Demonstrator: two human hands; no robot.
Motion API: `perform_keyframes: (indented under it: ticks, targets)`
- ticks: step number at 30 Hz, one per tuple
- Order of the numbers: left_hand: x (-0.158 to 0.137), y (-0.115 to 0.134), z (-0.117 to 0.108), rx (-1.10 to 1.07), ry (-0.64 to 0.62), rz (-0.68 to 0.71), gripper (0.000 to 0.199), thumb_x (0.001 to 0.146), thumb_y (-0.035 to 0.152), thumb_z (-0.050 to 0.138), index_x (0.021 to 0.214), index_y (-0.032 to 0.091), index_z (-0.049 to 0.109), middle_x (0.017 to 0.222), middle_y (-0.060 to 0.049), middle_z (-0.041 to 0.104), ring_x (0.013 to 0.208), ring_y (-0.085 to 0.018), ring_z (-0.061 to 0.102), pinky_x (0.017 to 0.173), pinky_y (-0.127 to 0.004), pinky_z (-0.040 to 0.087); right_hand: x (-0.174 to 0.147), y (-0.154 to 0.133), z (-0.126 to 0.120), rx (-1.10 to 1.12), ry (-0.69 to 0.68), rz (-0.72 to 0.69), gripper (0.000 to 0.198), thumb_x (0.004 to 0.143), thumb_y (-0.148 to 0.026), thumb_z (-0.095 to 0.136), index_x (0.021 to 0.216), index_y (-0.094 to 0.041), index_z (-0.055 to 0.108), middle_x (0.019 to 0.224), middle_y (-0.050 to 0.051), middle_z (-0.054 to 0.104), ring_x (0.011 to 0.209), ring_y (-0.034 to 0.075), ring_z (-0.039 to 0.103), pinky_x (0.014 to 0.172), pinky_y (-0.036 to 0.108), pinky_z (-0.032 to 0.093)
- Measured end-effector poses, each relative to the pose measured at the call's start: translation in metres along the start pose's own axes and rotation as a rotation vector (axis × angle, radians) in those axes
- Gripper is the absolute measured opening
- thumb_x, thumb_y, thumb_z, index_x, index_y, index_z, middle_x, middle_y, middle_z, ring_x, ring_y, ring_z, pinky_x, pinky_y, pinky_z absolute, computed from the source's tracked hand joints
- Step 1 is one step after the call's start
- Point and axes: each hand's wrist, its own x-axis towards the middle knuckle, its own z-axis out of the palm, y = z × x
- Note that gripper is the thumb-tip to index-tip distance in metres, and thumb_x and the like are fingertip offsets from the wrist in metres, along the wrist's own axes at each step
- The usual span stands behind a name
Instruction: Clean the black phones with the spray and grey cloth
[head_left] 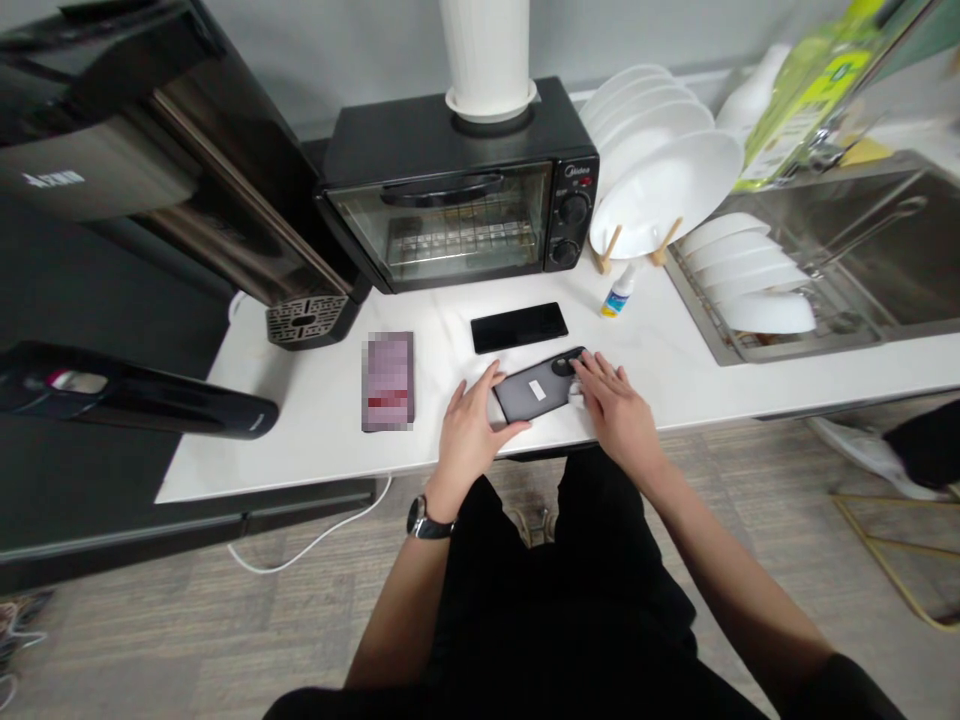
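A grey-backed phone (536,390) with a black rim, a round camera ring and a small white label lies camera side up at the counter's front edge. My left hand (474,422) grips its left end, thumb at the near side and fingers at the far corner. Under the fingers of my right hand (616,408), at the camera end, is a small white crumpled piece (575,392), perhaps tissue or cloth. Those fingers are pressed together over the phone's right end. Just behind lies a black phone (519,328), dark screen up.
On the white counter (315,450) are a purple pouch-like item (388,382), partly pixelated, and a small dropper bottle (619,292). A toaster oven (457,190) stands behind, beside racked plates (660,190). The sink (855,250) is right; a black dispenser (225,170) is left.
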Motion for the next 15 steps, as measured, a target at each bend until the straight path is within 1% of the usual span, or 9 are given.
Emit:
perform_keyframes:
  ticks: [2,4,8,12,15]
  targets:
    - [0.0,0.0,0.0,-0.003,-0.003,-0.002,0.106,0.081,0.041,0.09,0.164,0.031,0.025,0.149,-0.011,0.065,0.139,-0.03,0.063,0.129,-0.058,0.032,0.009,0.003,0.005,-0.016,0.051,0.094,0.051,0.109,-0.023,0.037,0.158,-0.019,0.049,0.162,0.013,0.052,0.153,0.029,0.047,0.125,0.06,0.04]
    - [0.001,0.001,-0.001,-0.011,-0.005,-0.013,0.106,0.081,0.04,0.09,0.164,0.032,0.025,0.149,-0.009,0.066,0.139,-0.029,0.063,0.13,-0.058,0.032,0.02,0.001,0.012,-0.04,0.091,0.137,0.05,0.109,-0.022,0.036,0.156,-0.015,0.051,0.16,0.016,0.054,0.151,0.031,0.049,0.124,0.062,0.041]
    - [0.001,0.003,-0.002,-0.029,-0.008,-0.034,0.105,0.08,0.039,0.091,0.164,0.033,0.027,0.148,-0.008,0.066,0.139,-0.029,0.062,0.131,-0.057,0.031,0.042,-0.013,0.029,-0.102,0.129,0.143,0.047,0.107,-0.016,0.034,0.145,-0.005,0.06,0.155,0.024,0.056,0.148,0.033,0.053,0.121,0.059,0.046]
    - [0.001,0.003,-0.002,-0.028,0.004,-0.028,0.104,0.08,0.039,0.091,0.163,0.032,0.029,0.149,-0.008,0.065,0.139,-0.03,0.062,0.13,-0.057,0.033,0.05,-0.022,0.035,-0.138,0.13,0.154,0.047,0.106,-0.012,0.034,0.143,-0.004,0.061,0.153,0.026,0.057,0.147,0.034,0.054,0.116,0.057,0.052]
    - [0.001,0.002,-0.001,-0.032,0.011,-0.023,0.104,0.08,0.039,0.091,0.163,0.032,0.029,0.148,-0.008,0.066,0.139,-0.03,0.062,0.13,-0.057,0.034,0.051,-0.024,0.034,-0.146,0.115,0.169,0.048,0.105,-0.008,0.034,0.144,-0.003,0.06,0.154,0.026,0.056,0.148,0.034,0.053,0.117,0.056,0.051]
